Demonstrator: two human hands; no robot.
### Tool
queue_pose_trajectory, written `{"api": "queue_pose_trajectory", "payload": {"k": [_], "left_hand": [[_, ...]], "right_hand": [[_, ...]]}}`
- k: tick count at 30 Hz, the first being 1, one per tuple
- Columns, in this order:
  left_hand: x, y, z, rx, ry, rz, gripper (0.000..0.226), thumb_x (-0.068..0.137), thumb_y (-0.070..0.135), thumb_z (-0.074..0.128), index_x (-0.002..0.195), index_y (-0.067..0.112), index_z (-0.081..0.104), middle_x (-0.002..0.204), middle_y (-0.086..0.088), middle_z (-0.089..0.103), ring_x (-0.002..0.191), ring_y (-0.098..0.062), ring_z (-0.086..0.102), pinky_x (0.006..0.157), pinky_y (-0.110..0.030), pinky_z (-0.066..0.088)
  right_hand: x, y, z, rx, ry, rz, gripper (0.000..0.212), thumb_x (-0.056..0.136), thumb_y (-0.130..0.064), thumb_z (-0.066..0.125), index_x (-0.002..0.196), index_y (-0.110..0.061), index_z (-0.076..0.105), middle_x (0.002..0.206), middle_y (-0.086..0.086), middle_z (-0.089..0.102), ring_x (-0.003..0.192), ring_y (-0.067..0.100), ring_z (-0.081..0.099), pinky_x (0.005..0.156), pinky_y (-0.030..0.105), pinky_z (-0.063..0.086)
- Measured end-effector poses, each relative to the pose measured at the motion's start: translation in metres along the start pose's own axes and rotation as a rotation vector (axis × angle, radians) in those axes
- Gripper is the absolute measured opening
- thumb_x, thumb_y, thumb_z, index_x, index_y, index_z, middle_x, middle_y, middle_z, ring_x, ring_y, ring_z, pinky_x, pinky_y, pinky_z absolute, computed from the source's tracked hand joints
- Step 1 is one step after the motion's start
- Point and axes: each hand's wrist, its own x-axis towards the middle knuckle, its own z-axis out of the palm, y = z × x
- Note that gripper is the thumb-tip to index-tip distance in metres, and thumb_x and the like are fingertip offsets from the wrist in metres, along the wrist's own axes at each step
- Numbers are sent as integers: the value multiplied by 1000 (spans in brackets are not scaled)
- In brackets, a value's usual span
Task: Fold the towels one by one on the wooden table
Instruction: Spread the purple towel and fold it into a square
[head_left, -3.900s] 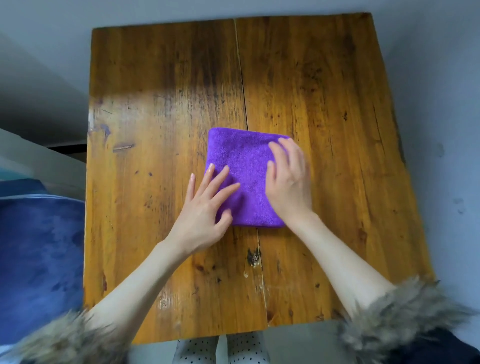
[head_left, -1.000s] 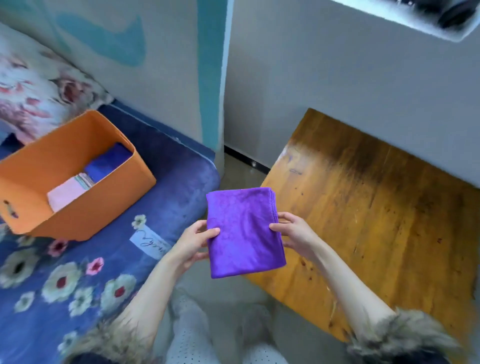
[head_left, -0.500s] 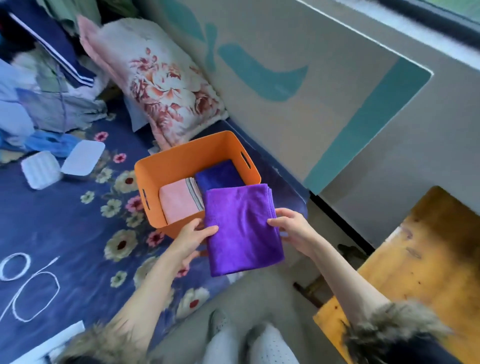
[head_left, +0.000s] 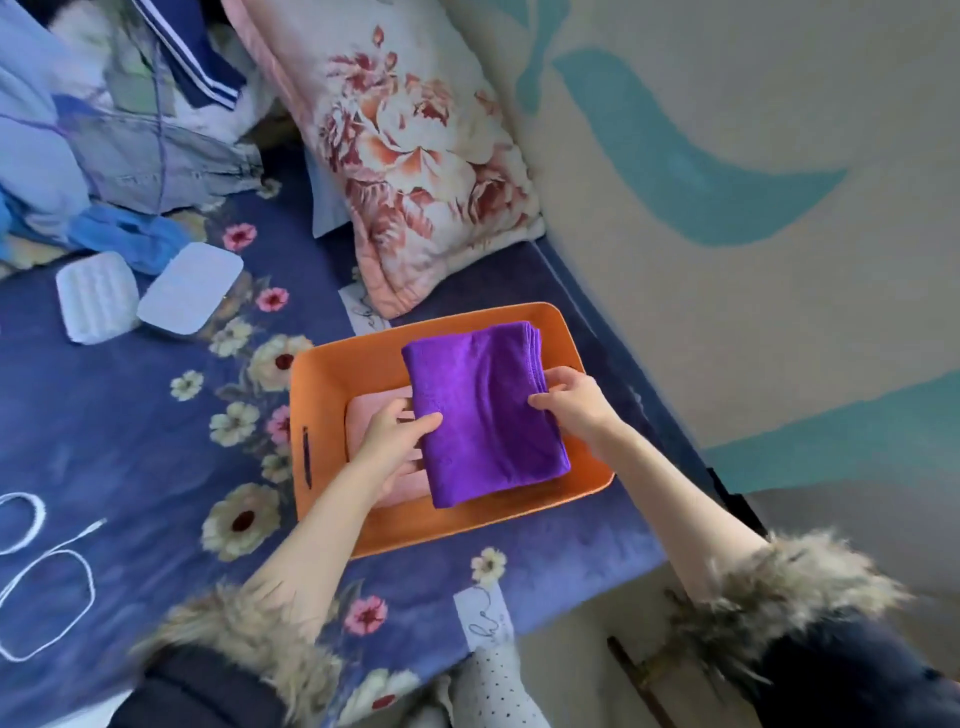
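Both hands (head_left: 395, 436) (head_left: 571, 402) hold purple towel (head_left: 483, 415) over orange basket (head_left: 322, 364).

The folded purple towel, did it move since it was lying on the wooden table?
Yes. The folded purple towel has left the table and is now over the orange plastic basket, gripped by the left hand and the right hand.

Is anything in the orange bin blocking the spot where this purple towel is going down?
Nothing visible blocks it. The purple towel hangs over the orange bin; a folded pink towel lies beside the spot, under the left hand.
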Motion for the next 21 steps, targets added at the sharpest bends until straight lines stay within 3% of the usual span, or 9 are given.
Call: {"api": "queue_pose_trajectory", "payload": {"k": [4,8,12,15,16,19,21], "left_hand": [[53,-22,7,12,44,-97,18,89,11,58,104,17,49,99,0,55,76,-15,57,69,-28,45],[86,-44,-1,4,96,-182,18,91,13,56,104,18,45,93,8,53,74,-11,55,65,-27,43],[112,-56,-4,9,35,-234,19,89,14,60,103,19,48,98,6,56,83,-16,59,80,-36,48],[128,-57,7,-8,-7,-258,21,88,15,61,106,18,49,103,4,59,95,-18,60,88,-43,48],[133,-57,11,-20,-17,-268,24,88,15,61,109,17,49,104,3,59,95,-16,60,86,-43,50],[143,-58,24,-27,-40,-276,21,90,14,59,108,16,49,98,5,59,81,-6,58,61,-28,46],[148,-62,29,-20,-33,-285,15,90,13,58,102,17,50,99,2,59,78,-5,58,57,-25,44]], "right_hand": [[56,25,20,-76,22,109,28,81,-10,63,107,-19,57,99,5,61,89,24,62,74,35,53],[89,48,45,-58,0,208,22,81,-9,63,99,-21,58,106,11,65,97,30,63,83,42,53],[109,57,54,-142,124,207,30,83,-8,58,113,-11,59,108,12,64,102,30,59,78,29,44],[113,54,55,-294,264,157,38,85,-14,54,122,-8,54,112,14,62,107,33,56,87,32,42],[114,52,55,-339,287,145,40,86,-15,52,125,-9,51,115,14,60,109,34,55,89,33,42],[115,47,57,-493,315,153,44,89,-15,47,133,-8,42,124,16,54,115,34,51,93,35,41],[117,47,58,-588,303,168,45,90,-14,46,134,-7,39,126,17,52,115,36,51,92,37,42]]}}
